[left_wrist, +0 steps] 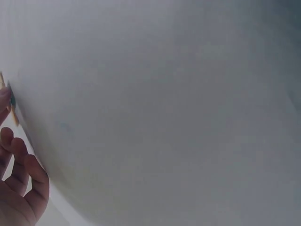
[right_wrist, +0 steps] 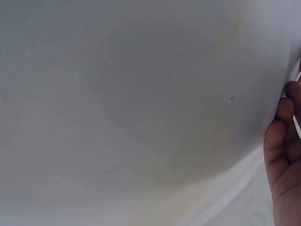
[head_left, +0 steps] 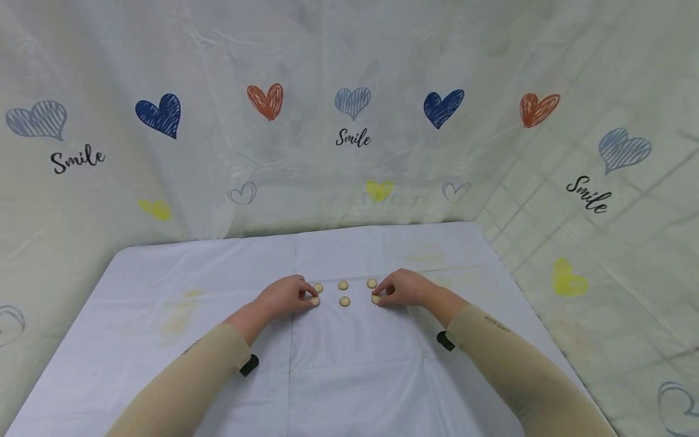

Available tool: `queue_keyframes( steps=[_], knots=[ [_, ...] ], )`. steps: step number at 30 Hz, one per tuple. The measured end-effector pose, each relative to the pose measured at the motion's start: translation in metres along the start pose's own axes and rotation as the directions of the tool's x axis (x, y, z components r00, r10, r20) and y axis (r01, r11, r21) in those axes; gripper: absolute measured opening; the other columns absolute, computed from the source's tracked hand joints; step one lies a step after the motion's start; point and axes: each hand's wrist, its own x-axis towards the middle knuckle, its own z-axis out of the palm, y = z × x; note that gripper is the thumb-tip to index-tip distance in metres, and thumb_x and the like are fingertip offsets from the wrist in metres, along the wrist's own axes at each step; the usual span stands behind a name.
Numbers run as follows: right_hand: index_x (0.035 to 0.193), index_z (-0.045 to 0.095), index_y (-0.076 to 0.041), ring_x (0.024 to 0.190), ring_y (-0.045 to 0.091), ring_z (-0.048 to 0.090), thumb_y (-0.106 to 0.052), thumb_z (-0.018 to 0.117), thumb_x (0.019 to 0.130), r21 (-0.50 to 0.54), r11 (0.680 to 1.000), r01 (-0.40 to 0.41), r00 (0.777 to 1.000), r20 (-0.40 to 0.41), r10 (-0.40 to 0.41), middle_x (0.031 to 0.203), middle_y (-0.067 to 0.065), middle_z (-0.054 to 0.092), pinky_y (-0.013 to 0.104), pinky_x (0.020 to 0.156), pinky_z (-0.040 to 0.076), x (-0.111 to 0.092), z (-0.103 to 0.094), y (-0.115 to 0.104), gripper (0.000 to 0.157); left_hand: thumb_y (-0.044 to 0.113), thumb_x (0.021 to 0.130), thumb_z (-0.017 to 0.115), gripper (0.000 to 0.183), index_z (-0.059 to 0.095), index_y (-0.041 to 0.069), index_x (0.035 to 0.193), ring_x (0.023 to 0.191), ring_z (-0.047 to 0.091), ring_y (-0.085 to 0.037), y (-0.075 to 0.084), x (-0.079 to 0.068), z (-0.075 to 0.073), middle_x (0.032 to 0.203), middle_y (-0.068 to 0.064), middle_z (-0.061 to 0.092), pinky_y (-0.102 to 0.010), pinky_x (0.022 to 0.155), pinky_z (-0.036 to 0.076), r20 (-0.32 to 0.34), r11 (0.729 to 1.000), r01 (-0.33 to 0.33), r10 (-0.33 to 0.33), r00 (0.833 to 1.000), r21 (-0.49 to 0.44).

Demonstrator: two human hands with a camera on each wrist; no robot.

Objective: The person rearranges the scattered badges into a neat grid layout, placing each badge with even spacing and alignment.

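Small round tan discs, like biscuits or wooden pieces, lie on the white cloth in two rows of three. My left hand point(head_left: 281, 296) pinches the near-left disc point(head_left: 315, 301) between thumb and fingertip, and the far-left disc point(head_left: 318, 287) lies just beyond. On the other side my right hand point(head_left: 405, 289) holds the near-right disc point(head_left: 375, 300) at its fingertips, below the far-right disc point(head_left: 372, 283). Between the hands are a far middle disc point(head_left: 343, 284) and a near middle disc point(head_left: 344, 301). Curled fingers point(left_wrist: 35, 181) show at the left wrist view's edge; fingers point(right_wrist: 275, 136) likewise in the right wrist view.
A white cloth point(head_left: 349, 376) with creases and faint yellowish stains covers the table. Behind it and to the right hangs a pale sheet point(head_left: 306, 152) printed with hearts and the word Smile. Both forearms wear beige sleeves, with a dark wrist device point(head_left: 249, 365) under the left one.
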Motion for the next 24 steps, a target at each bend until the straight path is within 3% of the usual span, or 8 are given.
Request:
queue_keyframes(
  steps=[13, 24],
  knots=[
    [0.108, 0.078, -0.032, 0.069, 0.009, 0.053, -0.035, 0.079, 0.085, -0.011, 1.0, 0.008, 1.0, -0.004, -0.008, 0.073, -0.012, 0.061, 0.029, 0.067, 0.044, -0.0004, -0.0003, -0.0016, 0.023, 0.029, 0.088, 0.077, 0.021, 0.077, 0.027, 0.109, 0.072, 0.048, -0.012, 0.0057, -0.002, 0.0014, 0.078, 0.006, 0.051, -0.031, 0.068, 0.04, 0.0, 1.0, 0.027, -0.027, 1.0, 0.008],
    [0.115, 0.076, -0.03, 0.067, 0.012, 0.053, -0.043, 0.078, 0.085, 0.036, 0.998, -0.051, 0.998, -0.019, 0.052, 0.072, -0.006, 0.06, 0.03, 0.063, 0.044, 0.0001, -0.0032, -0.0056, 0.033, 0.031, 0.088, 0.077, 0.028, 0.075, 0.027, 0.116, 0.071, 0.051, -0.013, 0.0102, -0.0028, -0.0063, 0.081, 0.006, 0.057, -0.031, 0.065, 0.042, -0.002, 0.993, 0.08, -0.08, 0.997, -0.082]
  ],
)
